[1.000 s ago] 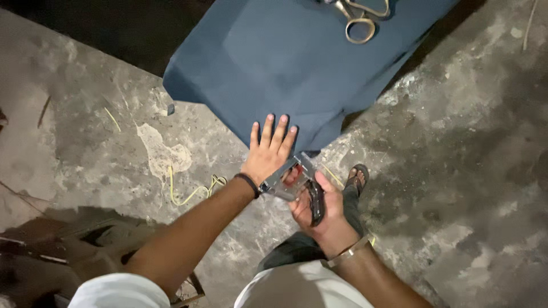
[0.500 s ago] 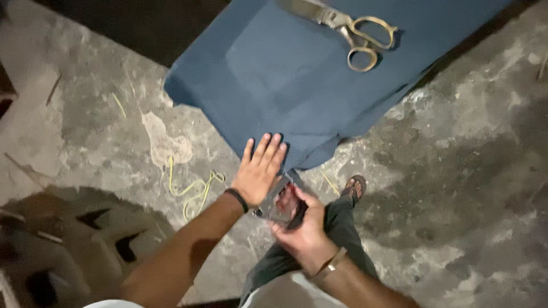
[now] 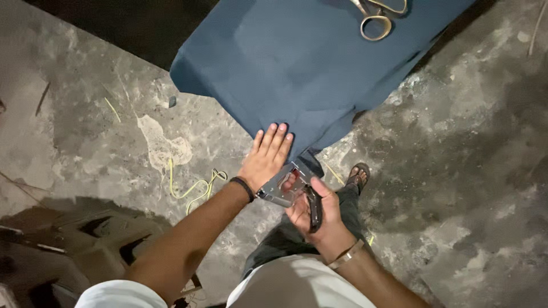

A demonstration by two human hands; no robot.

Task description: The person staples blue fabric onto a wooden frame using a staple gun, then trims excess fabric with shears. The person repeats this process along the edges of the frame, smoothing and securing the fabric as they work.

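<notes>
We see the staple gun (image 3: 288, 188), a metal body with a dark handle, held just below the near corner of the blue fabric (image 3: 297, 63), its nose turned toward the cloth's hanging edge. Our right hand (image 3: 317, 214) is clamped around the gun, fingers wrapped over the handle and the thumb lying along the top; the wrist bends slightly inward and carries a light band. Whether the lever is squeezed we cannot quite tell from this angle.

Just left of the gun, touching its side, our left hand (image 3: 267, 157) lies flat and open, fingers together and pointing up onto the fabric's corner, palm down. The forearm runs straight down and left from it, with a dark band at the wrist.

The fabric is stretched over a broad padded shape that fills the upper middle. At its far edge, well apart from the gun, lies a pair of scissors (image 3: 377, 17) with pale loops.

Below the fabric's corner, a sandalled foot (image 3: 358, 174) stands on the stained concrete floor (image 3: 468, 171). Left of the corner, a yellow cord (image 3: 191, 185) curls on the floor.
</notes>
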